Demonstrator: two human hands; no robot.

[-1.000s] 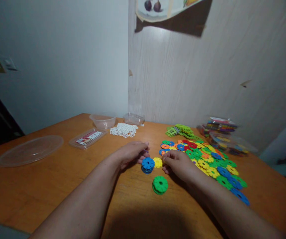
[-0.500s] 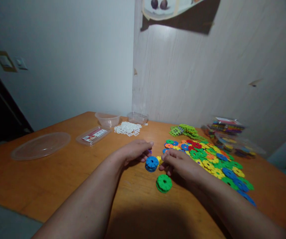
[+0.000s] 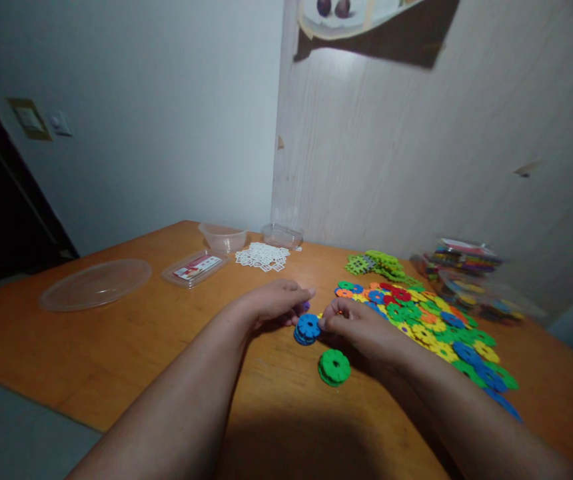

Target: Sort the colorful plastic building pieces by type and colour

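At the middle of the table a short stack of blue notched discs stands between my two hands. My right hand pinches the edge of the top blue disc, which tilts on the stack. To its left, my left hand is curled, its thumb stretched over a purple disc at the fingertips; most of that disc is hidden. Nearer to me sits a stack of green notched discs, touched by neither hand. A bit of yellow shows behind the blue stack, largely covered by my right hand.
Many mixed coloured discs spread out on the right. Behind them lie light green lattice pieces and clear boxes. White square pieces, a clear bowl, a labelled lid and an oval lid lie left.
My right hand has closed in on the blue stack and now grips its top disc, which has tipped. My left hand stays close by. The whole view has shifted slightly.
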